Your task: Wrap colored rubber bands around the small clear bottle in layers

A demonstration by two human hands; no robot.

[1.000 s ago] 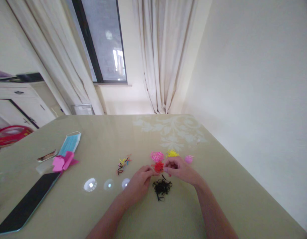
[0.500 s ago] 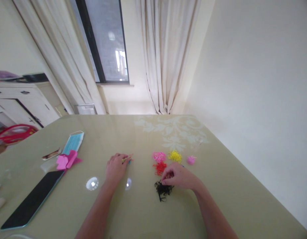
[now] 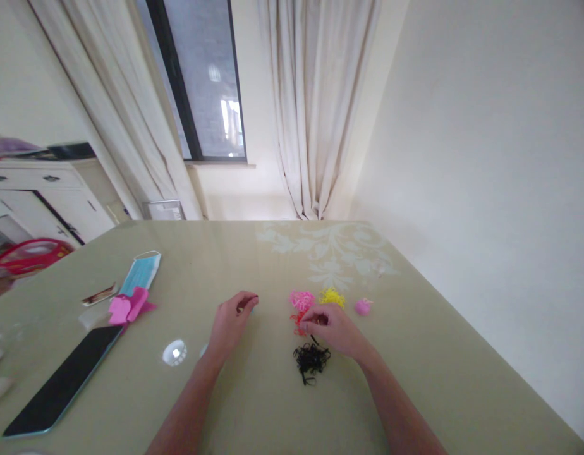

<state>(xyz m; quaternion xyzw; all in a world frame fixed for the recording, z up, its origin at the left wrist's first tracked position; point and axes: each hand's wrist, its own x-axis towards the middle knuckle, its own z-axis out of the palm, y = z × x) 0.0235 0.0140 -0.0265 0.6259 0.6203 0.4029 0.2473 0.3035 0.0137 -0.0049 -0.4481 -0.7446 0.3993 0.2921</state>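
Observation:
My right hand [image 3: 334,327] is closed in a pinch in front of the red rubber bands [image 3: 298,321], hiding much of that heap. A black rubber band [image 3: 313,340] hangs from under its fingers. Just below lies a tangled heap of black rubber bands [image 3: 311,359]. My left hand [image 3: 232,319] pinches thumb against index finger to the left of the heaps; a tiny dark bit shows at the fingertips, too small to name. Behind the right hand are pink rubber bands [image 3: 302,299] and yellow rubber bands [image 3: 332,297].
A small round pink thing [image 3: 363,307] lies right of the heaps. On the left are a blue face mask [image 3: 141,273], a pink folded piece [image 3: 131,306] and a black flat slab like a phone [image 3: 64,382]. The glossy table [image 3: 273,404] reaches toward the wall and curtains.
My right hand has risen from the black heap toward the red one, with a black band under its fingers. My left hand has shifted slightly right, its fingers now pinched up off the tabletop.

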